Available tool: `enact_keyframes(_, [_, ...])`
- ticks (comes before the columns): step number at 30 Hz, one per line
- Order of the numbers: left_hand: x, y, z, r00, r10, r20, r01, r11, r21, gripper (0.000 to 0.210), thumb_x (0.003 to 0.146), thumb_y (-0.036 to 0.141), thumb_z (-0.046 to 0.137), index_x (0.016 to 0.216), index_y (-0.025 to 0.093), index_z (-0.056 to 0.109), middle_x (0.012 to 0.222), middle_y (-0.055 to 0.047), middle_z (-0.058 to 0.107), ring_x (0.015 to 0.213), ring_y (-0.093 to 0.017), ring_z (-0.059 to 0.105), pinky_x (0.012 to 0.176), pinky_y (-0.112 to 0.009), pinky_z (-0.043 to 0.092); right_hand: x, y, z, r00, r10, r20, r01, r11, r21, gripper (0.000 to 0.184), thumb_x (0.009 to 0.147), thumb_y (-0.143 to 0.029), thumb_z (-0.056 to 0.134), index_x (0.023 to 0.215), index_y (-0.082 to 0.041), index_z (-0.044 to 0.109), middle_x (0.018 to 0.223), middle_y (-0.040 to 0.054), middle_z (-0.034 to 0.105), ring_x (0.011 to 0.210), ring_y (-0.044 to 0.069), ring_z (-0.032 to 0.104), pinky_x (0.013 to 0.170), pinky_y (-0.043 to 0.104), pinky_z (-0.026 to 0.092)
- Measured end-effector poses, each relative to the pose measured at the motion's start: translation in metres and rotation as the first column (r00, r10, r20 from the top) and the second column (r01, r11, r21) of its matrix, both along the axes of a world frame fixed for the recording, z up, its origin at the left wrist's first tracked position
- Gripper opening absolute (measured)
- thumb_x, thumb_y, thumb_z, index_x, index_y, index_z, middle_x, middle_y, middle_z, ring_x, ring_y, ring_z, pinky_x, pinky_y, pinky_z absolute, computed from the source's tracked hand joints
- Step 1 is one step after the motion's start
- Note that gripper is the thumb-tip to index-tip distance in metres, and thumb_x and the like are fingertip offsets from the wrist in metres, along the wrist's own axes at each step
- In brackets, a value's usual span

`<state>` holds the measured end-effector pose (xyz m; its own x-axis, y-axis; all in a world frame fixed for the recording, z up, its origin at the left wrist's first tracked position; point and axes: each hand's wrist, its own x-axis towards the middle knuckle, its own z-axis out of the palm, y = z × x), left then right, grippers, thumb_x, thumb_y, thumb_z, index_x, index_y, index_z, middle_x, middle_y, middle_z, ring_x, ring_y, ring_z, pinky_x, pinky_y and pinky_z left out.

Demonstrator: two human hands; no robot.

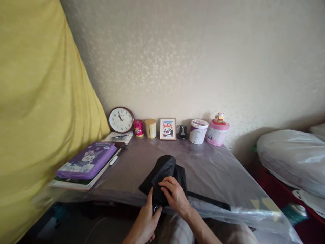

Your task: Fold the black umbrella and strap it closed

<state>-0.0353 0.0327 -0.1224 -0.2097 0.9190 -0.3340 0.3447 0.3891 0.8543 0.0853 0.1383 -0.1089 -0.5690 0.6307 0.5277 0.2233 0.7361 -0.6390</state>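
A black folding umbrella (162,173), its canopy loose and partly folded, is held at the front edge of the table. My left hand (146,218) wraps round its handle from below, the thumb beside a round button on the handle's end. Over the fabric lies my right hand (175,196), fingers bent and gripping the black cloth near the handle. A flat black strip of cloth (210,200), perhaps the umbrella's sleeve, rests on the table just right of my right hand. The umbrella's ribs and shaft are hidden under the fabric.
The table (213,169) has a clear plastic cover. A purple case (88,161) lies on books at left, near a yellow curtain (43,101). Along the wall stand a clock (121,119), a picture frame (168,129), and tubs (198,132). A white bag (291,159) sits at right.
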Motion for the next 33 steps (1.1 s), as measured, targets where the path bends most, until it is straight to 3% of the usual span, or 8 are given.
enact_keyframes(7, [-0.001, 0.002, -0.002, 0.999, -0.008, -0.035, 0.007, 1.000, -0.022, 0.062, 0.089, 0.033, 0.032, 0.138, 0.031, -0.006, 0.092, -0.008, 0.061, 0.028, -0.007, 0.048, 0.024, -0.017, 0.035, -0.005, 0.017, -0.001, 0.998, -0.064, 0.019, 0.060, 0.982, 0.179, 0.024, 0.088, -0.020, 0.044, 0.103, -0.024, 0.063, 0.113, 0.0056, 0.061, 0.104, 0.019, 0.052, 0.091, 0.039, 0.042])
enact_keyframes(12, [-0.005, 0.002, -0.001, 0.993, -0.049, -0.105, 0.051, 0.999, 0.018, 0.063, 0.089, 0.031, 0.033, 0.140, 0.024, -0.002, 0.095, -0.010, 0.063, 0.037, -0.008, 0.055, 0.044, -0.021, 0.045, -0.009, 0.042, -0.007, 0.990, -0.070, 0.125, 0.035, 0.964, 0.263, 0.026, 0.090, -0.023, 0.042, 0.108, -0.024, 0.061, 0.116, 0.0049, 0.061, 0.118, 0.019, 0.046, 0.101, 0.044, 0.033])
enact_keyframes(16, [-0.005, 0.001, -0.005, 0.980, -0.022, -0.195, 0.039, 0.996, 0.086, 0.066, 0.087, 0.029, 0.036, 0.141, 0.017, 0.001, 0.096, -0.011, 0.066, 0.068, -0.018, 0.067, 0.070, -0.028, 0.049, -0.017, 0.060, -0.008, 0.976, -0.083, 0.200, 0.028, 0.965, 0.261, 0.029, 0.091, -0.025, 0.039, 0.113, -0.024, 0.059, 0.117, 0.0054, 0.061, 0.120, 0.018, 0.045, 0.104, 0.045, 0.026])
enact_keyframes(21, [0.000, -0.001, 0.001, 0.956, 0.074, -0.283, -0.038, 0.991, 0.131, 0.081, 0.085, 0.024, 0.043, 0.140, 0.014, -0.015, 0.125, -0.016, 0.053, 0.104, -0.021, 0.059, 0.083, -0.025, 0.043, -0.022, 0.063, -0.006, 0.962, -0.096, 0.254, 0.028, 0.966, 0.257, 0.029, 0.091, -0.024, 0.039, 0.112, -0.025, 0.059, 0.116, 0.0035, 0.062, 0.120, 0.016, 0.045, 0.105, 0.043, 0.023])
enact_keyframes(23, [0.001, -0.001, 0.006, 0.952, 0.017, -0.306, 0.028, 0.989, 0.142, 0.081, 0.084, 0.020, 0.043, 0.140, 0.018, -0.016, 0.130, -0.014, 0.049, 0.106, -0.020, 0.058, 0.083, -0.024, 0.042, -0.022, 0.062, -0.006, 0.957, -0.106, 0.268, 0.033, 0.964, 0.263, 0.029, 0.091, -0.025, 0.039, 0.110, -0.024, 0.060, 0.116, 0.0039, 0.062, 0.120, 0.016, 0.045, 0.105, 0.042, 0.023])
enact_keyframes(27, [-0.001, 0.001, 0.014, 0.919, -0.116, -0.377, 0.143, 0.989, 0.043, 0.071, 0.084, 0.018, 0.038, 0.142, 0.023, -0.003, 0.109, -0.010, 0.064, 0.092, -0.021, 0.064, 0.076, -0.025, 0.043, -0.020, 0.063, -0.008, 0.953, -0.084, 0.290, 0.005, 0.965, 0.263, 0.030, 0.092, -0.026, 0.038, 0.111, -0.024, 0.060, 0.118, 0.0039, 0.061, 0.120, 0.016, 0.044, 0.105, 0.041, 0.023])
enact_keyframes(30, [-0.003, 0.002, 0.013, 0.922, -0.121, -0.367, 0.140, 0.990, 0.026, 0.066, 0.085, 0.019, 0.036, 0.142, 0.023, 0.002, 0.105, -0.010, 0.066, 0.092, -0.020, 0.064, 0.075, -0.024, 0.043, -0.019, 0.073, -0.009, 0.949, -0.086, 0.302, 0.002, 0.963, 0.269, 0.030, 0.092, -0.026, 0.038, 0.113, -0.024, 0.058, 0.120, 0.0041, 0.059, 0.122, 0.015, 0.043, 0.105, 0.040, 0.025])
enact_keyframes(33, [-0.004, 0.002, 0.009, 0.938, -0.103, -0.330, 0.134, 0.988, 0.071, 0.065, 0.086, 0.019, 0.036, 0.142, 0.021, 0.003, 0.109, -0.009, 0.065, 0.096, -0.018, 0.063, 0.077, -0.021, 0.042, -0.019, 0.086, -0.008, 0.938, -0.195, 0.286, 0.121, 0.959, 0.255, 0.031, 0.090, -0.024, 0.039, 0.116, -0.023, 0.056, 0.125, 0.0062, 0.056, 0.123, 0.018, 0.042, 0.102, 0.043, 0.029])
